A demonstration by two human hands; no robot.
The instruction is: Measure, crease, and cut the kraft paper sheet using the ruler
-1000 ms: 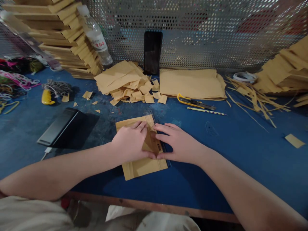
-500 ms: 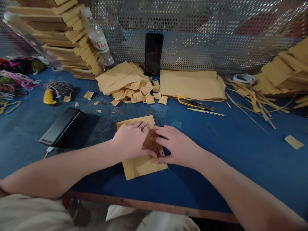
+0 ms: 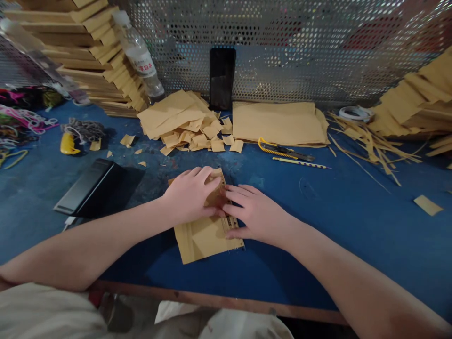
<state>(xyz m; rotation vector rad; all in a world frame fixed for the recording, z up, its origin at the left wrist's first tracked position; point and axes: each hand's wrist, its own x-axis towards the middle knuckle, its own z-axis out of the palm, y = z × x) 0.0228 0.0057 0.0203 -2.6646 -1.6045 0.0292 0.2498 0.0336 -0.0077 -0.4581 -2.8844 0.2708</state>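
A piece of brown kraft paper [image 3: 201,240] lies at an angle on the blue table in front of me. Along its right edge rests a clear ruler [image 3: 233,226] with dark markings. My left hand [image 3: 192,193] is over the upper part of the paper, fingers bent and thumb apart, its fingertips at the ruler's left side. Fingers apart, my right hand [image 3: 252,212] touches the ruler from the right, with the thumb lower down near the paper's edge. Between the two hands the fingertips partly hide the ruler.
Behind the paper lie kraft scraps [image 3: 201,136], a stack of kraft sheets [image 3: 278,125], a yellow utility knife [image 3: 278,149] and a pencil [image 3: 300,163]. A phone [image 3: 221,77] leans on the mesh panel. A black device [image 3: 86,188] stands at left, a bottle [image 3: 141,61] behind.
My left hand has moved up the paper, showing more of its lower part. My right hand stays at the ruler. The whole view has shifted slightly.
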